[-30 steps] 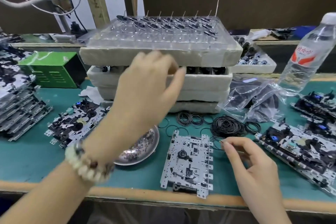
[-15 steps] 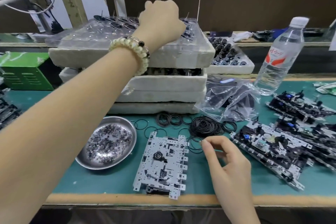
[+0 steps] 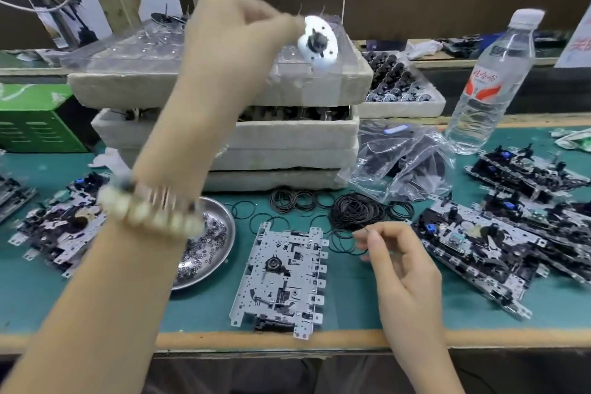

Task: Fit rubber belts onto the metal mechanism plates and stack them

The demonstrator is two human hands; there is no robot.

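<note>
A: One bare perforated steel mechanism plate [image 3: 283,278] lies flat at the bench's front edge. Just right of the plate, the right hand [image 3: 395,261] has thumb and forefinger pressed on a thin black rubber belt [image 3: 347,243] beside the plate's top corner.

B: Lift only that loop; the heap of black rubber belts [image 3: 358,209] behind the plate tangles easily.

A: Above and behind the plate, the left hand [image 3: 236,41], blurred, pinches a round white pulley disc with a dark hub [image 3: 317,41].

B: Probably a flywheel. Seat its hub squarely in the plate first, then stretch the belt around it without twisting.
</note>
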